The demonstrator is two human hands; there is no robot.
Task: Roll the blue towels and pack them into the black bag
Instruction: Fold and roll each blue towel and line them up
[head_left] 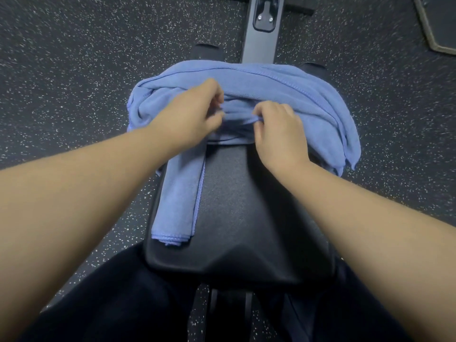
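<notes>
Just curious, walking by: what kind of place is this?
Probably a gym: speckled rubber floor, a black padded bench on a metal frame, and blue towels piled on it.

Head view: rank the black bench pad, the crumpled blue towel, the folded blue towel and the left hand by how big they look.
1. black bench pad, nearer the camera, so it may look larger than it is
2. crumpled blue towel
3. folded blue towel
4. left hand
</notes>
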